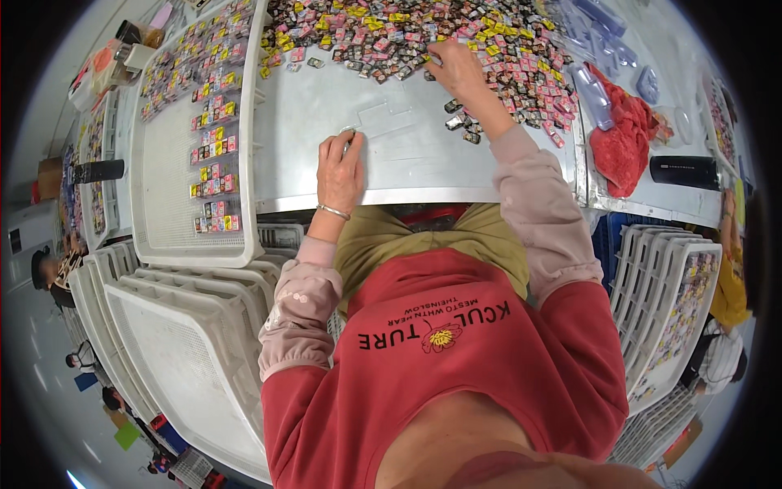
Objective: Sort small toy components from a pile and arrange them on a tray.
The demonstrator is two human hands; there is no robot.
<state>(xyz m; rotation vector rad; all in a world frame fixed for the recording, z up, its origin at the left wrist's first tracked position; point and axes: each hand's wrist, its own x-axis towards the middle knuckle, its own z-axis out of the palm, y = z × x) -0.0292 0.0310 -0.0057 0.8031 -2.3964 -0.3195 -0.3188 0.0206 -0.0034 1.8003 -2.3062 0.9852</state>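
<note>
Left hand (340, 169): flat on the metal worktop (326, 106), its grip pinching a small packet (348, 130) at the fingertips.
Right hand (458, 67): reaching into the packet heap (407, 33); whether its grip is clenched cannot be told.
Packet heap: small pink, yellow and dark packets, spread beyond both grips.
White tray (175, 204): left of the left grip, holding packets in short rows.
Stacked trays (187, 342): below it, empty.
Red cloth (623, 138): right of the right grip.
</note>
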